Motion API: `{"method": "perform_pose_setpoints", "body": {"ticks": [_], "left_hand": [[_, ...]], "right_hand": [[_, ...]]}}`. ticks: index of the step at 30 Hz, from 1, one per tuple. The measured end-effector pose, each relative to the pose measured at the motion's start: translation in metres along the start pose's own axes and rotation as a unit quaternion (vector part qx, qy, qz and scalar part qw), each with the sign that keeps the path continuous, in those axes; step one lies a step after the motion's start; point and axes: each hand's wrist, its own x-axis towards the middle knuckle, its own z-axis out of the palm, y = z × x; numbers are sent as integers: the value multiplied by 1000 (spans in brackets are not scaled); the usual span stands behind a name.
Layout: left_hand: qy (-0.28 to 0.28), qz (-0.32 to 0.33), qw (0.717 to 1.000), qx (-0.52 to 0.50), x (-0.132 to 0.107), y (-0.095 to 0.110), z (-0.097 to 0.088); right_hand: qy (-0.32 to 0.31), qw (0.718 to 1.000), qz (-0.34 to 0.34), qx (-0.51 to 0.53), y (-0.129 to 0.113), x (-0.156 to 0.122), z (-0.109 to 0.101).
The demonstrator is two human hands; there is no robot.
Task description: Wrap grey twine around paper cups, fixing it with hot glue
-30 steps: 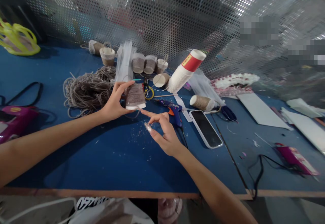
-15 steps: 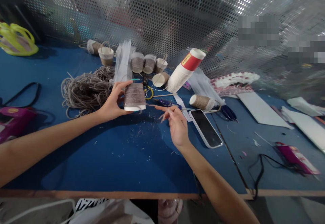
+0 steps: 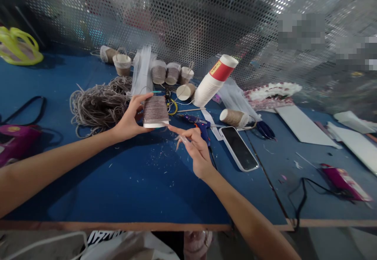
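While held off to the left of centre over the blue table (image 3: pixel 132 189), the cord-wrapped cup (image 3: pixel 155 110) reads as nearly covered: grey-brown cord turns run from its upper end down to a bare white band at the lower edge. Judged from that, the winding is mostly done and only the band and any loose cord end are left. Whether the cup touches the table cannot be told.

- Left hand (image 3: pixel 129 118): closed around the cup from the left, thumb laid over the upper end, fingers behind the wall.
- Right hand (image 3: pixel 197 150): just right of the cup; index finger (image 3: pixel 173 128) stretched out straight, tip at or touching the white band. Other fingers loosely curled and slightly apart. Whether they pinch a cord end cannot be told.
- Loose cord heap (image 3: pixel 100 105): on the table, just beyond the left hand.
- Glue gun (image 3: pixel 200 124): lying just behind the right hand.
- Phone (image 3: pixel 238 148): flat, screen up, right of the glue gun.
- Second wrapped cup (image 3: pixel 234 118): on its side, near the phone.
- Row of wrapped cups (image 3: pixel 165 73): at the back, by the perforated screen (image 3: pixel 191 16).
- Stack of plain paper cups (image 3: pixel 213 81): tilted, right of the row.
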Motion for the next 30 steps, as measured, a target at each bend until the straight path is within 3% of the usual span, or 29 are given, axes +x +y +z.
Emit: {"method": "perform_pose_setpoints", "body": {"ticks": [5,8,11,14,17,19,21,25,27,30], "left_hand": [[-9,2,1000,-13,0,-1,0],[-11,4,1000,-19,0,-2,0],[-15,13,1000,-17,1,-1,-1],[-29,18,999,-16,2,1,-3],[-39,22,999,-18,3,2,-4],[-40,20,999,-16,3,2,-3],[-45,15,999,-15,3,1,-2],[-54,14,998,-16,3,-1,-1],[-51,16,998,-18,3,-2,-2],[-51,11,998,-32,3,-3,-3]], "right_hand": [[61,998,13,0,5,0,-2],[96,991,50,80,10,5,0],[154,965,122,175,19,11,-2],[224,939,182,186,26,15,-7],[259,935,147,191,23,15,-10],[218,949,93,210,16,12,-8],[129,963,63,228,7,8,-3],[-18,967,78,241,1,1,7],[-37,963,89,251,2,1,9],[-19,959,98,265,4,5,9]]}}
